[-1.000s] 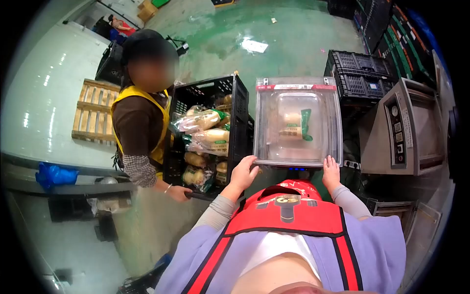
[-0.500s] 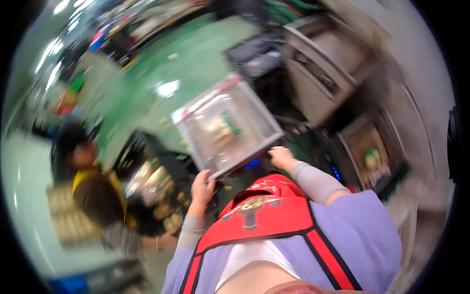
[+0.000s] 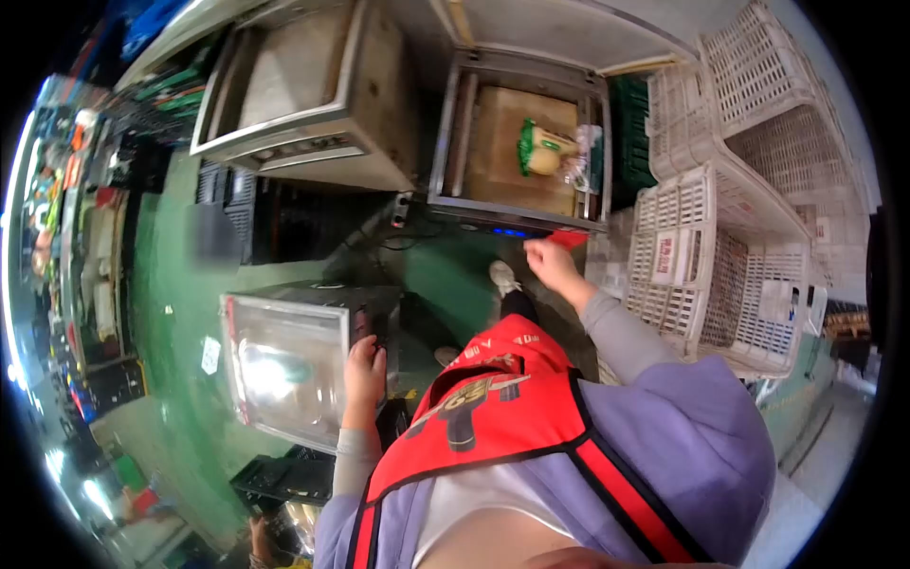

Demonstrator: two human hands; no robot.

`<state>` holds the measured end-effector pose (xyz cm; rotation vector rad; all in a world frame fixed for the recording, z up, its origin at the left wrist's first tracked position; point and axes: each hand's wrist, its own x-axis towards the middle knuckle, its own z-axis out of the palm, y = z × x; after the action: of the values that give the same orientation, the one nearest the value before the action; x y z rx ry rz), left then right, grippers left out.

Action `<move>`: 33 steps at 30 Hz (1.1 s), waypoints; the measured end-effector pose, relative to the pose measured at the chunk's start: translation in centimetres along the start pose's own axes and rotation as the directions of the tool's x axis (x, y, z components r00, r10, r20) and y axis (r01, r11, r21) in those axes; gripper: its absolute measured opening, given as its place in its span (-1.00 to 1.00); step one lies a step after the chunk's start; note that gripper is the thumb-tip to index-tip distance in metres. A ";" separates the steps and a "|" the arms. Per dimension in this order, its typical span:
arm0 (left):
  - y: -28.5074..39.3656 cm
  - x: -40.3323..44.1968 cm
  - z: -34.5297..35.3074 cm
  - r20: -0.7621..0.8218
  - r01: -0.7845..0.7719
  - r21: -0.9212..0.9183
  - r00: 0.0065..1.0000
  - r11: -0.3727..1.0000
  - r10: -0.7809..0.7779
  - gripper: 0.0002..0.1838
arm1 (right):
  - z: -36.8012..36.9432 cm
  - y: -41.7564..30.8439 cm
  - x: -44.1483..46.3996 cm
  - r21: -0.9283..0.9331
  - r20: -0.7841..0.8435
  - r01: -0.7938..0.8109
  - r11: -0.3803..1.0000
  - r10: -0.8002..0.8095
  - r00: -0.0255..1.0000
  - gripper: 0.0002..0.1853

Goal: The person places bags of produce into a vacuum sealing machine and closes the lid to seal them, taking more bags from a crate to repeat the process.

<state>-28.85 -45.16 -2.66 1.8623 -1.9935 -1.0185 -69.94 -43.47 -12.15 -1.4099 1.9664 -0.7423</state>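
My left hand (image 3: 364, 372) is at the near edge of a machine with a clear lid (image 3: 284, 360), its fingers curled in. The lid is down, and glare hides most of what lies beneath. My right hand (image 3: 550, 263), fingers bent inward, is just in front of a second metal box-shaped machine (image 3: 441, 180) with blue lights on its front. Its lid (image 3: 559, 33) stands raised. On the board inside lies a clear bag of pale food (image 3: 545, 156) with green print. I see nothing held in either hand.
White plastic crates (image 3: 664, 251) stack up on the right. Another metal machine (image 3: 389, 123) stands at the upper left. Near my left arm is a black crate (image 3: 275, 479), with another person's hand (image 3: 258, 536) beside it. My shoe (image 3: 504, 277) rests on the green floor (image 3: 445, 275).
My view has swung right, so the clear-lidded machine now sits to my left. My right hand has left its edge and moved to the front of the open machine.
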 end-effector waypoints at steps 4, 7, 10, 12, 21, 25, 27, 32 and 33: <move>5.4 5.0 3.8 0.084 -0.012 -0.037 0.996 0.999 0.015 -0.66 | -6.6 3.6 9.4 -0.067 -0.187 -0.138 0.988 0.124 0.975 -0.63; 8.0 5.5 6.8 0.107 0.003 -0.071 0.994 0.997 0.005 -0.66 | -10.3 6.9 17.4 -0.306 -0.058 -0.125 0.944 0.113 0.992 -0.48; 8.4 5.3 7.8 0.154 0.045 -0.020 0.987 0.999 -0.041 -0.66 | -11.7 8.7 24.3 -0.332 0.188 0.110 0.937 -0.049 0.981 -0.17; 8.6 4.3 7.8 0.182 0.108 0.014 0.977 0.994 -0.109 -0.66 | -12.2 9.0 27.3 -0.378 0.401 0.128 0.917 0.037 0.915 0.02; 8.7 3.0 8.7 0.101 0.311 -0.039 0.947 0.949 -0.306 -0.67 | -12.1 7.7 30.7 -0.253 0.693 -0.125 0.959 0.270 0.668 -0.08; 9.6 3.2 9.5 0.075 0.240 -0.048 0.969 0.970 -0.236 -0.66 | -9.5 10.0 29.9 -0.299 0.589 -0.110 0.948 0.274 0.760 -0.25; 10.2 3.1 9.2 0.108 0.235 -0.047 0.967 0.971 -0.229 -0.66 | -8.2 10.7 29.2 -0.062 0.576 -0.439 0.896 0.391 0.718 -0.33; 11.2 3.2 8.2 0.104 0.299 -0.279 0.954 0.912 -0.281 -0.60 | -7.3 -0.8 22.8 0.366 0.709 -0.610 0.703 0.214 0.672 -0.23; 11.7 3.4 8.1 0.114 0.299 -0.463 0.953 0.834 -0.279 -0.60 | -5.8 -1.5 22.4 0.363 0.676 -0.424 0.830 0.079 0.732 -0.28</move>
<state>-43.39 -46.26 -2.36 1.8901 -1.3209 -1.4819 -79.05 -64.70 -10.54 -0.8684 1.2606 -0.4870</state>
